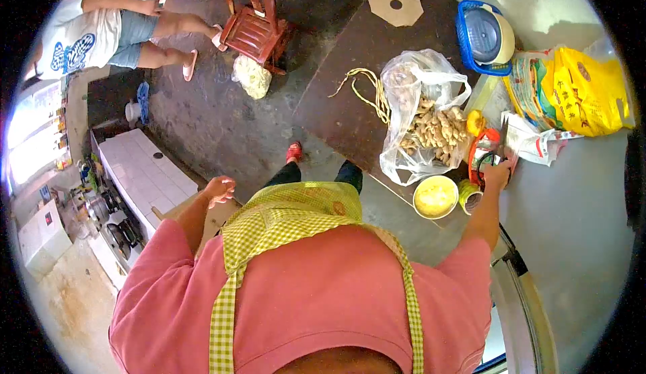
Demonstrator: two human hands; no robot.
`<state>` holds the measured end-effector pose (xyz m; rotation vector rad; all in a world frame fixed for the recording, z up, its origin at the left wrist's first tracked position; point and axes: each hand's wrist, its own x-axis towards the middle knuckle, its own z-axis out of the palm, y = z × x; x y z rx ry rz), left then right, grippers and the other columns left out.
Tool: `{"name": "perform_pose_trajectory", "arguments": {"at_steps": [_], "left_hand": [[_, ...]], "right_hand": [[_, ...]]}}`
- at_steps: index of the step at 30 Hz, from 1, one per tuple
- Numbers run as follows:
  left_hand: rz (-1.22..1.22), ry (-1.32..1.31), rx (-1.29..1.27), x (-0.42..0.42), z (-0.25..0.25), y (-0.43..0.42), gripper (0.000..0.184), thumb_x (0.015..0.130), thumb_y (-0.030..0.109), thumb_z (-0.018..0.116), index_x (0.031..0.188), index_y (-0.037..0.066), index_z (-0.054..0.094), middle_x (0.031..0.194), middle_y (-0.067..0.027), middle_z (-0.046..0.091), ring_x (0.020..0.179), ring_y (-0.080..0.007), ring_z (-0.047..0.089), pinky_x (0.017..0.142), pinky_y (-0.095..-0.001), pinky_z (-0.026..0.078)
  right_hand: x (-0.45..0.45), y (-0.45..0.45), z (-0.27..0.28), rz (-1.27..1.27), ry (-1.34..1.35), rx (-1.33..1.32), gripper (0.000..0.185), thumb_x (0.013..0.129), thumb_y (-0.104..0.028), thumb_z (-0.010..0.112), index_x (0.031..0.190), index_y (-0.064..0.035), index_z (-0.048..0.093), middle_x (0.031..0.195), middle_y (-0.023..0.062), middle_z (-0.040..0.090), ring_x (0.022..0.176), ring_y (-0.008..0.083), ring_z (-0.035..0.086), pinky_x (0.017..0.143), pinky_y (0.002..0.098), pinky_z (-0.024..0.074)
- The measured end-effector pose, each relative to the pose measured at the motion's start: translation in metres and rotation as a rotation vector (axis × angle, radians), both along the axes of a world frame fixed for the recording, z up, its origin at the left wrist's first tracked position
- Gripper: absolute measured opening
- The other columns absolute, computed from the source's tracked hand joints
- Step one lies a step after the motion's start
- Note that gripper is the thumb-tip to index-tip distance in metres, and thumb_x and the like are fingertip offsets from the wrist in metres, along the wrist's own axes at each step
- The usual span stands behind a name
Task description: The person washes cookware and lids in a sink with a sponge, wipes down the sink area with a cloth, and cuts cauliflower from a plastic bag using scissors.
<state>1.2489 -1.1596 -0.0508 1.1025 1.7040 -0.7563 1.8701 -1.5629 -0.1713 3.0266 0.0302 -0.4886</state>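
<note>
My right hand is closed around the dark handles of a pair of scissors, blades pointing toward the wall. Close by are a red packet, a green-patterned can and a bowl with something pale yellow in it. Knobbly ginger roots lie in an open clear plastic bag on the brown table. Out to my other side, my left hand hangs in the air with its fingers apart and nothing in it.
A blue basket, yellow sack and string rest on the table. A red wooden chair stands on the floor beside a pale bag. Another person is at upper left. A white counter stands left.
</note>
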Motion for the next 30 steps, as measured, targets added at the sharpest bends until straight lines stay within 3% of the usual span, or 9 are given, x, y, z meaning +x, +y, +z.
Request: {"name": "perform_pose_trajectory", "arguments": {"at_steps": [4,6,13,16,20,22,26,29,30], "left_hand": [[0.043,-0.065,-0.018,-0.001,0.001,-0.007,0.024,0.08,0.026,0.05,0.098,0.01,0.051,0.078,0.0003,0.053,0.061,-0.0109,0.05,0.052,-0.0265,0.039],[0.067,-0.088,-0.021,-0.004,0.0,-0.011,0.024,0.079,0.026,0.051,0.097,0.011,0.052,0.078,0.0003,0.054,0.061,-0.0109,0.05,0.052,-0.0263,0.039],[0.188,-0.176,0.013,-0.032,-0.01,-0.025,0.014,0.077,0.027,0.052,0.083,0.014,0.053,0.069,0.0049,0.05,0.057,-0.0087,0.048,0.049,-0.0246,0.037],[0.246,-0.246,-0.016,-0.056,-0.023,-0.025,0.013,0.077,0.026,0.052,0.082,0.015,0.053,0.07,0.005,0.051,0.057,-0.0092,0.049,0.05,-0.0252,0.037],[0.317,-0.299,0.005,-0.094,-0.04,-0.024,0.015,0.077,0.025,0.052,0.087,0.014,0.054,0.074,0.0025,0.053,0.06,-0.011,0.049,0.052,-0.0269,0.038],[0.386,-0.384,-0.001,-0.128,-0.057,-0.024,0.016,0.077,0.025,0.053,0.089,0.014,0.054,0.076,0.0015,0.053,0.061,-0.0115,0.049,0.053,-0.0282,0.039],[0.685,-0.62,-0.102,-0.231,-0.135,-0.032,0.023,0.077,0.024,0.053,0.095,0.011,0.054,0.078,-0.0009,0.054,0.063,-0.0135,0.05,0.056,-0.0325,0.043],[0.456,-0.596,0.302,-0.254,-0.099,-0.04,0.024,0.076,0.026,0.052,0.091,0.008,0.057,0.073,-0.0062,0.055,0.054,-0.016,0.051,0.047,-0.0308,0.044],[0.489,-0.351,0.305,-0.256,-0.067,-0.032,0.025,0.075,0.027,0.053,0.09,0.008,0.058,0.072,-0.0076,0.056,0.052,-0.0168,0.052,0.045,-0.0306,0.044]], "right_hand": [[-0.002,0.005,0.024,0.149,-0.14,0.212,0.059,0.062,-0.021,0.062,0.112,-0.0036,0.036,0.101,0.0166,0.055,0.091,0.0325,0.053,0.078,0.0395,0.0427],[-0.018,0.041,0.078,-0.074,0.076,-0.003,0.06,0.063,-0.023,0.061,0.114,-0.0053,0.036,0.102,0.0164,0.055,0.093,0.0327,0.053,0.078,0.0404,0.0419],[-0.054,0.024,0.094,0.195,-0.141,0.421,0.051,0.062,-0.034,0.061,0.102,-0.0049,0.048,0.098,0.0169,0.055,0.085,0.0336,0.054,0.073,0.0409,0.0426],[-0.092,0.054,0.129,-0.086,-0.016,0.169,0.052,0.063,-0.036,0.06,0.102,-0.0042,0.049,0.099,0.0177,0.054,0.088,0.0325,0.053,0.075,0.04,0.0414],[-0.152,0.083,0.123,0.26,-0.221,0.255,0.041,0.069,-0.035,0.057,0.089,0.0006,0.055,0.086,0.0204,0.057,0.081,0.0358,0.054,0.071,0.0415,0.0416],[-0.166,0.096,0.093,0.379,-0.042,0.203,0.044,0.073,-0.04,0.053,0.087,0.0016,0.056,0.085,0.0228,0.056,0.079,0.0368,0.054,0.069,0.0425,0.041],[-0.247,0.181,0.059,0.529,0.13,0.203,0.044,0.075,-0.042,0.053,0.074,0.0017,0.056,0.064,0.0125,0.057,0.063,0.0294,0.054,0.059,0.0394,0.0401],[-0.344,0.273,0.063,0.254,0.481,0.576,0.04,0.075,-0.041,0.057,0.061,-0.0051,0.05,0.048,0.0041,0.045,0.04,0.0171,0.044,0.038,0.032,0.0342],[-0.37,0.295,0.058,0.281,0.569,0.669,0.038,0.076,-0.04,0.057,0.06,-0.0075,0.047,0.045,0.0029,0.041,0.035,0.0154,0.04,0.034,0.0299,0.03]]}}
